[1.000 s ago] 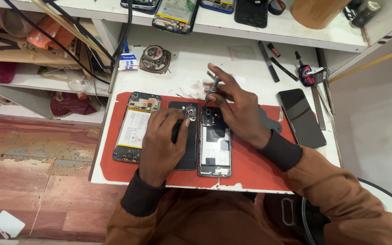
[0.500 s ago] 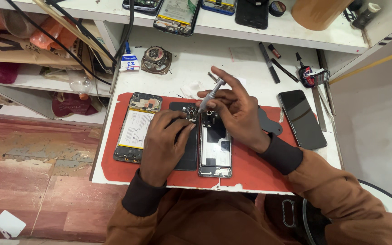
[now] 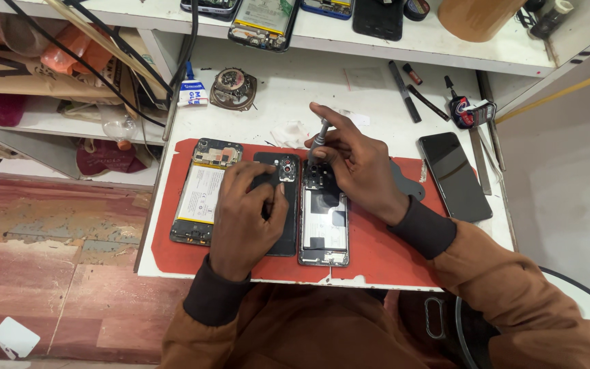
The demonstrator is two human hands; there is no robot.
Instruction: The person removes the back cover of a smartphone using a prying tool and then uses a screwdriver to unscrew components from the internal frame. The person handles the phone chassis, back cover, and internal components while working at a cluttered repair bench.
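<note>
Two hands at work over a red rubber mat (image 3: pixel 384 256) laid on a white surface (image 3: pixel 288 89); right hand (image 3: pixel 349 164) pinching a slim grey-handled screwdriver (image 3: pixel 319 135) between thumb and fingertips, tool held nearly upright, its tip down at the top end of an opened smartphone with bare silver-white frame (image 3: pixel 323 229); that phone lies lengthwise in the middle of the mat, just in front of the person; left hand (image 3: pixel 247 215) curled, fingertips pressed down on a black phone back cover with camera cutout (image 3: pixel 283 167), which lies flush beside the opened phone on its left; whether the left hand grips anything small cannot be told.

Further left on the mat, a second opened phone with white battery and exposed circuit board (image 3: pixel 203 191); at the mat's right edge, a dark intact smartphone, screen up (image 3: pixel 453 175), partly off the mat; a crumpled white tissue (image 3: pixel 289 133) just above the mat; a round metal speaker part (image 3: pixel 232 87) farther back; black pens and a red-handled tool (image 3: pixel 460 109) toward the right rear; more phones on the white shelf (image 3: pixel 390 42) behind; both forearms in brown sleeves with dark cuffs.
</note>
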